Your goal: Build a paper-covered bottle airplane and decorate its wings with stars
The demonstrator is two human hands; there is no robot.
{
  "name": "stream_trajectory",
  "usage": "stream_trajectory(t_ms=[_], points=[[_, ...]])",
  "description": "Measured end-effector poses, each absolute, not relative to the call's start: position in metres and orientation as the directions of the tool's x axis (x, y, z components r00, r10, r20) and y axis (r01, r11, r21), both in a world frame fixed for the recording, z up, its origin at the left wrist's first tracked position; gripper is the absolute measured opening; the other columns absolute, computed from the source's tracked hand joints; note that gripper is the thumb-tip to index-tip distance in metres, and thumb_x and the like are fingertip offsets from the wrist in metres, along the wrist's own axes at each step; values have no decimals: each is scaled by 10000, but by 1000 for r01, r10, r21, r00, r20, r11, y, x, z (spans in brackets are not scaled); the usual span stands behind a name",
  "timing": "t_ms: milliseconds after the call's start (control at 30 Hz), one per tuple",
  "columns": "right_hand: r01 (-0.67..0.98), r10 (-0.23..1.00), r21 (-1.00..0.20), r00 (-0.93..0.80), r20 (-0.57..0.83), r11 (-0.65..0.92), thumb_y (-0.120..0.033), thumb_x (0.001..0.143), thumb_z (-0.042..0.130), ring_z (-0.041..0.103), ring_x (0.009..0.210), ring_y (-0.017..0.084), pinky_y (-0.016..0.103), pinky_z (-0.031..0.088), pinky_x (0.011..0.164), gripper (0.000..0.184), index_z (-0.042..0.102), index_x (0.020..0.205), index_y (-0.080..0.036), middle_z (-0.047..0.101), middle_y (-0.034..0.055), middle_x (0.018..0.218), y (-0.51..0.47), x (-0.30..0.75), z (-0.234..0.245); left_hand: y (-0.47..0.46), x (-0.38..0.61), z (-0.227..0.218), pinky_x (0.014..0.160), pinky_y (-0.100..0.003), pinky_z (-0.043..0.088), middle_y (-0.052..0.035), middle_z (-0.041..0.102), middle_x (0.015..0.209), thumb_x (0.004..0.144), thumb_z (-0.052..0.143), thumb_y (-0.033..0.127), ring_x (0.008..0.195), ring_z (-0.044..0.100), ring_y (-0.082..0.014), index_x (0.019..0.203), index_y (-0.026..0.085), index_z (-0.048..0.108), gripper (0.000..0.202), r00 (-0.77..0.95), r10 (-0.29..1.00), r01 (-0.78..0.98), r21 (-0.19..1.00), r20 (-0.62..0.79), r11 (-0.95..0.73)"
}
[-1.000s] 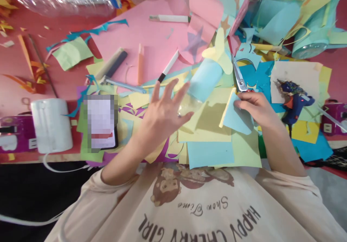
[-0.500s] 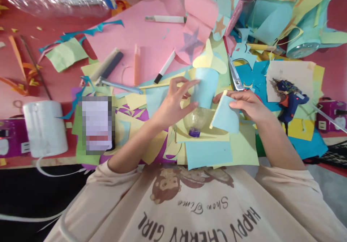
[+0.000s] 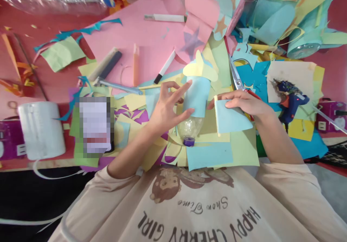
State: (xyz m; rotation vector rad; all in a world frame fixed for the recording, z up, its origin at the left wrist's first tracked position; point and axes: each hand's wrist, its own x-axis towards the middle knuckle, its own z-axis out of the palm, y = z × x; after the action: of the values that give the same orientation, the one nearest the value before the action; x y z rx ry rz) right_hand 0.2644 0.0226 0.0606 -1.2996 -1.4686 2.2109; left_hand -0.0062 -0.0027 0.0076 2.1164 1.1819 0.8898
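Observation:
Bent index finger and thumb of my left hand [image 3: 169,106] rest on a small clear plastic bottle [image 3: 191,127] from its left side, steadying it. The bottle lies with its purple cap toward me and has a light blue paper wrap [image 3: 200,95] around it. Yellow petal-like paper pieces [image 3: 199,68] stick out at its far end. In my right hand [image 3: 244,102] a light blue paper piece [image 3: 231,117] with a pale yellow strip along its left edge is pinched between thumb and fingers. That strip points toward the bottle but stays apart from it.
Scissors [image 3: 238,81] with red handles lie by my right hand. Farther right is a blue glue gun [image 3: 291,102] on paper. Markers [image 3: 165,66] lie on a pink sheet [image 3: 114,32]. A phone [image 3: 94,126] and a white cylindrical device [image 3: 42,130] sit at left.
The bottle has shifted left and toward me along with my left hand. My right hand has turned the blue paper piece, so its yellow strip now stands nearly straight.

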Motion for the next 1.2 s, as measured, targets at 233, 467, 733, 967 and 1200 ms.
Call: stream_trajectory(t_ms=[233,467,733,967,1200], points=[[353,630,-846,-565,-533,-400,-272,767,594,435,421,62,201,351,410,125,627,701,-171,521,-49,546,44,277,60,-17,8,13,692,-251,584,-24,402,1006,951,480,513,711,470,-78,1478,360,351,564,419,894,521,765,159,-380],[391,664,-826,-494,-561,-406,-250,744,601,545,504,98,211,400,456,116,641,675,-166,597,-12,604,57,274,52,-19,11,6,646,-204,562,-14,431,957,912,565,516,684,474,-69,1459,321,404,602,371,908,451,816,196,-361],[385,711,-828,-435,-552,-407,-226,762,587,524,464,98,221,376,426,129,617,646,-177,566,-15,557,58,268,44,-18,12,6,599,-181,541,4,414,905,913,583,484,662,449,-62,1472,335,381,613,378,895,419,818,238,-395],[365,716,-845,-455,-529,-392,-236,750,582,512,475,95,211,372,432,127,608,640,-178,566,-22,553,59,265,42,-19,12,6,563,-178,517,6,420,893,916,577,485,633,430,-59,1473,328,381,611,377,892,416,815,249,-403],[367,738,-852,-440,-512,-372,-225,765,578,496,477,85,204,364,436,141,600,631,-185,551,-30,550,59,264,41,-19,11,5,587,-190,530,13,422,882,913,575,499,643,432,-63,1479,329,370,625,377,894,425,812,244,-401]])
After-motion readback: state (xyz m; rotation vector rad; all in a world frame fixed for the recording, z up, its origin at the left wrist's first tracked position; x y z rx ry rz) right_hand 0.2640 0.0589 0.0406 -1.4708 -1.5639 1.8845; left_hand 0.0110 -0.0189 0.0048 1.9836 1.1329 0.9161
